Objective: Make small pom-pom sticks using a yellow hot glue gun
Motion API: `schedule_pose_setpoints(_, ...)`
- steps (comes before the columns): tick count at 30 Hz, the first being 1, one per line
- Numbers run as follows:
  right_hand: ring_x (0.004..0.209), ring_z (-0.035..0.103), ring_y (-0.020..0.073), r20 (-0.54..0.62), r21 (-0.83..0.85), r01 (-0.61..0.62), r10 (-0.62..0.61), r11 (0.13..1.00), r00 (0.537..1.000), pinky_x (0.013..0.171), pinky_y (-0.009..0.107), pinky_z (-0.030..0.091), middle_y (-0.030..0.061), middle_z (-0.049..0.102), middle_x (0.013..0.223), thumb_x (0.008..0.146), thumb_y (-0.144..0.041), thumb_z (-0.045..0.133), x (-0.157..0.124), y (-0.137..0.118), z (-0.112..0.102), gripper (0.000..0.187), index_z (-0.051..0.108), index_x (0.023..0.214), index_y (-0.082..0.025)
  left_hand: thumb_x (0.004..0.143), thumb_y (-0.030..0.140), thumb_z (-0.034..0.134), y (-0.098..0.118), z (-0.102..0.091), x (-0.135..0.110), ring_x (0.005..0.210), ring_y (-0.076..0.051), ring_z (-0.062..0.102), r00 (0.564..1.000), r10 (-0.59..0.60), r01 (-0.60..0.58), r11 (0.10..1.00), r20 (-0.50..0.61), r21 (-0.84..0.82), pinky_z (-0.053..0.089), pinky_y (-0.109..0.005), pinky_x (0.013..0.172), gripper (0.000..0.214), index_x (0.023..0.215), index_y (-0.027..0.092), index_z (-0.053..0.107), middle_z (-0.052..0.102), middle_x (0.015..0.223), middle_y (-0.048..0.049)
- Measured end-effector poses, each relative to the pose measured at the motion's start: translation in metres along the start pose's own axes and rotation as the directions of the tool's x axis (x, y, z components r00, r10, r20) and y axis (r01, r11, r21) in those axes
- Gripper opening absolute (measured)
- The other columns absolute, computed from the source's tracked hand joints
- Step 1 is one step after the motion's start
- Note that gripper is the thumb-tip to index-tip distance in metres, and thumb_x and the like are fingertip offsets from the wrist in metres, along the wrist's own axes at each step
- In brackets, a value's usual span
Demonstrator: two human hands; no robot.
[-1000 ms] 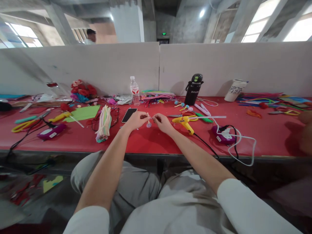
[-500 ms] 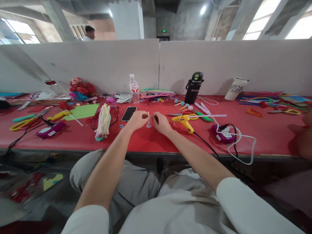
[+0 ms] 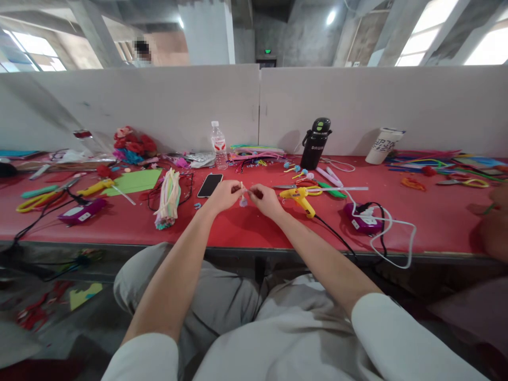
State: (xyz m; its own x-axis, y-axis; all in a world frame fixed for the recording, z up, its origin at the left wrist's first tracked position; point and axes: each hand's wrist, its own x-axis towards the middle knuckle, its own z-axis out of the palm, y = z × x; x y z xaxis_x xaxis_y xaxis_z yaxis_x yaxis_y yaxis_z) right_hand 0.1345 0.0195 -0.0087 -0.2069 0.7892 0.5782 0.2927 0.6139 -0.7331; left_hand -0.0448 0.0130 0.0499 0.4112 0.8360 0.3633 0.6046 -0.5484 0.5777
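Observation:
My left hand (image 3: pixel 228 194) pinches the cream stem of a small pipe-cleaner flower (image 3: pixel 243 201), whose pale lilac head hangs down just above the red tabletop. My right hand (image 3: pixel 266 201) is beside it on the right, thumb and fingers pressed together. Whatever lies in that pinch is too small to make out. Left of my left hand rests a phone (image 3: pixel 210 186) with a dark screen. A yellow hot glue gun (image 3: pixel 300 199) lies to the right of my right hand, with a clear glue stick at its back.
A bundle of pale pipe cleaners (image 3: pixel 168 201) stands left of the phone. Behind are a water bottle (image 3: pixel 218 146) and a black flask (image 3: pixel 316 145). Scissors (image 3: pixel 313 189) lie behind the glue gun. A purple power socket (image 3: pixel 364 219) trails a white cable. Another person's hand (image 3: pixel 496 227) shows at the right edge.
My right hand has shifted slightly right, its fingers drawn closer together. The flower has turned a little in my left hand, which stays in place. The other person's hand at right has moved.

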Motion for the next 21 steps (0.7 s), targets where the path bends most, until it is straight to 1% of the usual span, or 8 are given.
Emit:
schedule_pose_setpoints(4, 0.065, 0.051, 0.0137, 0.049, 0.096, -0.029, 0.025, 0.995, 0.999, 0.063, 0.027, 0.043, 0.0018, 0.059, 0.073, 0.088, -0.043, 0.049, 0.000, 0.000, 0.001, 0.026, 0.055, 0.080, -0.019, 0.082, 0.041, 0.059, -0.007, 0.002, 0.003, 0.062, -0.016, 0.060, 0.999, -0.044, 0.047, 0.991, 0.029, -0.126, 0.043, -0.027, 0.061, 0.026, 0.073, 0.017, 0.062, 0.066, 0.066, -0.0036)
schedule_pose_setpoints(7, 0.066, 0.051, 0.0135, 0.053, 0.112, -0.034, 0.028, 0.993, 0.998, 0.063, 0.026, 0.042, 0.0014, 0.058, 0.073, 0.089, -0.044, 0.050, 0.000, -0.002, 0.000, 0.027, 0.054, 0.080, -0.019, 0.081, 0.041, 0.060, -0.012, 0.003, 0.005, 0.064, -0.017, 0.061, 0.997, -0.055, 0.064, 0.980, 0.049, -0.191, 0.045, -0.028, 0.062, 0.026, 0.075, 0.016, 0.064, 0.066, 0.067, -0.0041)
schedule_pose_setpoints(13, 0.065, 0.051, 0.0133, 0.000, 0.097, 0.005, -0.005, 0.995, 1.000, 0.063, 0.026, 0.042, 0.0015, 0.060, 0.073, 0.089, -0.044, 0.053, -0.002, -0.004, -0.004, 0.027, 0.058, 0.082, -0.018, 0.082, 0.039, 0.061, -0.011, 0.002, 0.004, 0.066, -0.017, 0.063, 0.999, -0.046, 0.050, 0.977, 0.022, -0.206, 0.046, -0.029, 0.066, 0.025, 0.072, 0.017, 0.064, 0.068, 0.069, -0.0050)
schedule_pose_setpoints(17, 0.063, 0.050, 0.0131, -0.053, 0.063, -0.027, 0.031, 0.998, 0.998, 0.061, 0.026, 0.041, 0.0011, 0.060, 0.071, 0.087, -0.046, 0.056, -0.005, -0.009, -0.010, 0.029, 0.060, 0.081, -0.018, 0.083, 0.040, 0.059, -0.011, -0.002, 0.002, 0.067, -0.017, 0.064, 0.999, -0.041, 0.035, 0.982, -0.026, -0.187, 0.048, -0.029, 0.069, 0.027, 0.071, 0.017, 0.064, 0.068, 0.068, -0.0048)
schedule_pose_setpoints(21, 0.063, 0.051, 0.0129, -0.003, 0.095, -0.040, 0.040, 0.995, 0.999, 0.061, 0.026, 0.041, 0.0013, 0.062, 0.071, 0.084, -0.044, 0.060, -0.010, -0.013, -0.013, 0.027, 0.063, 0.081, -0.017, 0.084, 0.039, 0.057, -0.009, -0.006, 0.000, 0.069, -0.017, 0.064, 0.994, -0.066, 0.048, 0.978, -0.083, -0.202, 0.048, -0.028, 0.070, 0.026, 0.074, 0.016, 0.066, 0.068, 0.071, -0.0051)
